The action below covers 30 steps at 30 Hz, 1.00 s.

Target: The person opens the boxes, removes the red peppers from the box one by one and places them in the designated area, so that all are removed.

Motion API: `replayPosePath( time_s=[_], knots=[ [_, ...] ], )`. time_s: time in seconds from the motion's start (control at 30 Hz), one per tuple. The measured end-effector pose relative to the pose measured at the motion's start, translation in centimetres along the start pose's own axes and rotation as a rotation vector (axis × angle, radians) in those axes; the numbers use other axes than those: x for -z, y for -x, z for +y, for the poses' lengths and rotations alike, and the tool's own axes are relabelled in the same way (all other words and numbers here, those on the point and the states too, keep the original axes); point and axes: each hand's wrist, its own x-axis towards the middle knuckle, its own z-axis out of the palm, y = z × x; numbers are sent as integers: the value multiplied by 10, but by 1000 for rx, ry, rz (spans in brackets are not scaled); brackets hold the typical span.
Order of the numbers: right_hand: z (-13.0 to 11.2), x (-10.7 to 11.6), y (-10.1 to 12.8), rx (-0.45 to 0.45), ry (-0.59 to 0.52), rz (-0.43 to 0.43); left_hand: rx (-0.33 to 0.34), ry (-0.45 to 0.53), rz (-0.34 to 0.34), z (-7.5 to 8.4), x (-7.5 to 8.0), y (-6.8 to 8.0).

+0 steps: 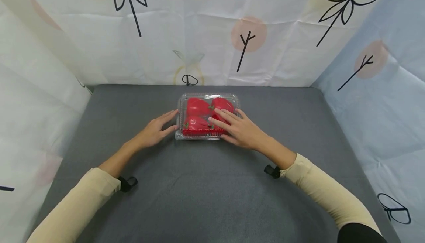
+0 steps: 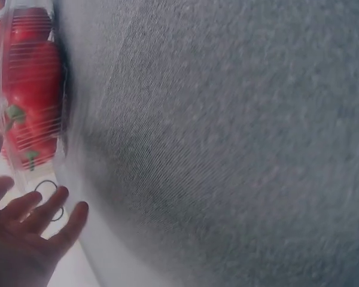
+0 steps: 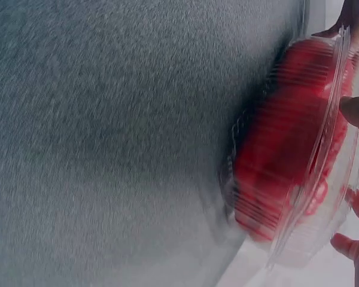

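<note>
A clear plastic clamshell box lies on the grey table, holding several red bell peppers with green stems. Beside the box's left edge is my left hand, fingers extended, the fingertips at or close to the rim. My right hand reaches over the right side, its fingers spread across the lid and the thumb by the near right corner. In the left wrist view the left fingers look loosely spread. The right wrist view has the right thumb near the rim; most of that hand is out of frame.
The grey table top extends around the box on all sides. White cloth with printed leaves and trees hangs behind it and at both sides. Each wrist wears a black strap beside a cream sleeve.
</note>
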Motion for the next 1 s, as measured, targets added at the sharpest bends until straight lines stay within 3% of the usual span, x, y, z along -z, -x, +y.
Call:
replayPosePath(
  time_s=[0.23,0.47,0.6,0.77,1.0],
  knots=[
    [-5,-6,-5,50,26,48,3,188,39,1,-6,0],
    [-15,-6,-10,15,31,-84,43,339,78,1,-10,0],
    [-19,-8,-13,25,28,-95,53,430,87,0,-11,0],
    [-23,-9,-17,55,60,-119,83,518,55,-2,-9,1],
    [-28,-11,-24,93,84,-91,84,585,-50,-3,-6,4]
  ],
)
